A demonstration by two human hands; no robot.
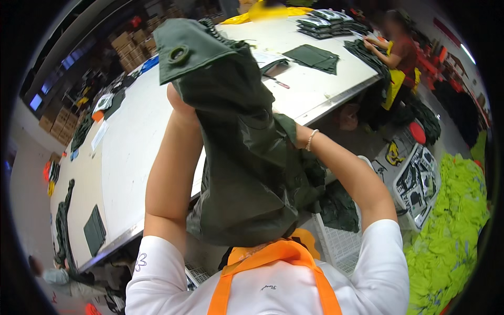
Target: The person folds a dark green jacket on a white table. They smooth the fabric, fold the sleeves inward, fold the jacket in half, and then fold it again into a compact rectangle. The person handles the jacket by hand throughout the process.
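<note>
A large piece of dark green coated fabric is held up in front of me, over the near table edge. It hangs in folds down to my chest. Its upper left corner carries a round eyelet, with a dark ribbed strip behind it. My left hand grips the fabric from behind near that corner; the fingers are hidden. On the other side, my right hand reaches into the folds at mid-height under a turned flap, holding the fabric, and its fingers are covered too.
Beyond the fabric stretches a long white table. On it lie flat green pieces, stacked packets and a pen-like tool. A co-worker handles green fabric at the right. White crates and a lime-green fabric heap lie lower right.
</note>
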